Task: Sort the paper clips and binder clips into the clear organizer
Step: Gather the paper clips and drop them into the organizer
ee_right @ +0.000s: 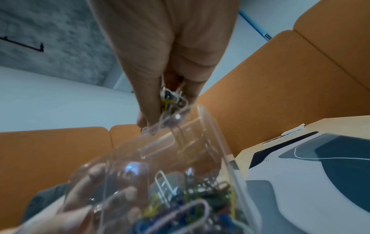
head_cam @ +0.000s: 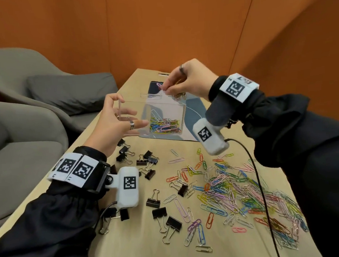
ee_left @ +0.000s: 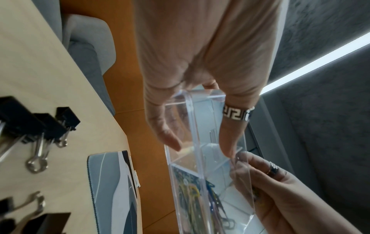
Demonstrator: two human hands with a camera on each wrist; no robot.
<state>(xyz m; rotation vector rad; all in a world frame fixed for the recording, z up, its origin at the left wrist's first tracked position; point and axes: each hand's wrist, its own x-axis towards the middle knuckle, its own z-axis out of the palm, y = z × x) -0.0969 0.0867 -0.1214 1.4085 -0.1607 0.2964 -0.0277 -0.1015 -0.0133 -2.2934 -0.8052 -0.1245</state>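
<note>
Across the pale wooden table (head_cam: 144,247), whose near edge is cut off by the person's dark sleeves, loose paper clips (head_cam: 238,191) spread in a coloured heap to the right and black binder clips (head_cam: 147,161) lie scattered to the left; some clips on the right are hidden under the right forearm. Beyond them the clear organizer (head_cam: 164,116) is lifted above a grey-and-white mat (head_cam: 195,114), with a tangle of coloured clips in its right-hand compartment. Its walls are hard to trace from the head view; the left wrist view shows the inner dividers more plainly. The left hand (head_cam: 112,122) grips the organizer's left end, thumb and fingers clasped on its walls. The right hand (head_cam: 187,80) pinches a small bunch of paper clips at the organizer's top rim; the right wrist view, though blurred, shows that bunch between the fingers (ee_right: 152,101).
</note>
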